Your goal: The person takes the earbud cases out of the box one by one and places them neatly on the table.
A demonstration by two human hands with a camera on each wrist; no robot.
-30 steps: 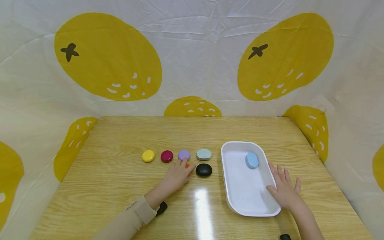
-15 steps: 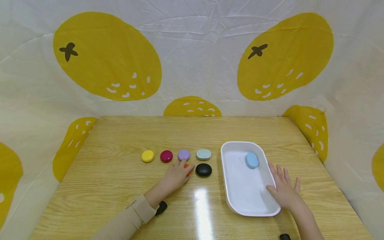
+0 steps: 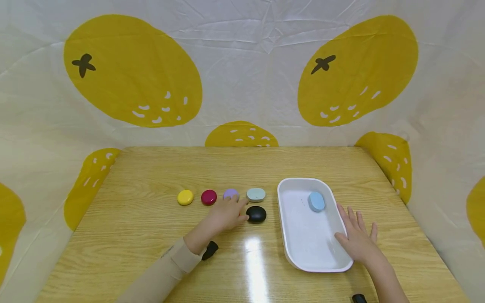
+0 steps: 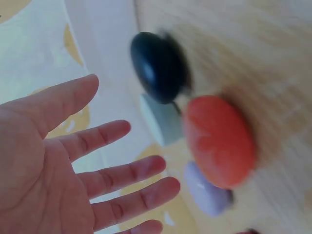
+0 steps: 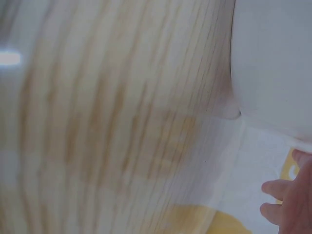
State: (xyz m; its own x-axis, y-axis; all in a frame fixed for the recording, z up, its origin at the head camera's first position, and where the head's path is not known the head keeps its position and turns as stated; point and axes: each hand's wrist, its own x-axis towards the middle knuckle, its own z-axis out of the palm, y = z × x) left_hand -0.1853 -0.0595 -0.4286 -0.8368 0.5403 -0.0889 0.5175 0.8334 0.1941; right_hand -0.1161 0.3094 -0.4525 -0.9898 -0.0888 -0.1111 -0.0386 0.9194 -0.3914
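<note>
My left hand (image 3: 226, 213) hovers with spread fingers over an orange-red oval, pebble-like piece (image 4: 219, 141). The left wrist view shows a gap between the fingers and that piece; the head view mostly hides it behind the hand. Beside the thumb lies a glossy black oval piece (image 3: 256, 214). Past the fingertips are a purple round piece (image 3: 230, 193), partly covered, and a pale green oval one (image 3: 256, 194). My right hand (image 3: 358, 242) rests along the right side of a white tray (image 3: 308, 240), fingers outside and thumb at the rim. Inside the tray sits a light blue oval piece (image 3: 316, 201).
To the left of the purple piece, a dark red round piece (image 3: 209, 197) and a yellow one (image 3: 185, 197) continue the row. A patterned cloth (image 3: 242, 84) hangs behind the wooden table (image 3: 151, 176).
My left hand has shifted slightly right and forward, covering more of the purple and orange-red pieces. The right hand stays at the tray. The head view has moved slightly.
</note>
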